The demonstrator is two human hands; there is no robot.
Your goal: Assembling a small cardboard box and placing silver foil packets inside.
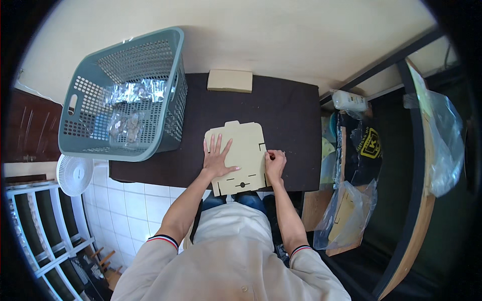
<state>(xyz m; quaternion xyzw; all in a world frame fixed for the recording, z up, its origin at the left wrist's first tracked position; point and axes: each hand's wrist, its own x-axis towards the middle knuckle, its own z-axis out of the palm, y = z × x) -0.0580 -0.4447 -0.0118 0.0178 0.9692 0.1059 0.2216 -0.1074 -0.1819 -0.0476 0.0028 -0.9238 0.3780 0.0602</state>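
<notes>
Head view now: the left hand (216, 162), spread wide, should press the cardboard sheet (245, 144) flat while the right hand (275, 165), curled narrow, apparently pinches its edge.

Brown door (31, 125) far left; white bottle (350, 101) right.

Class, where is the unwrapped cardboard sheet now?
In the head view, the cardboard sheet lies near centre on the dark table, the left hand flat on it, the right hand at its right edge.
</notes>
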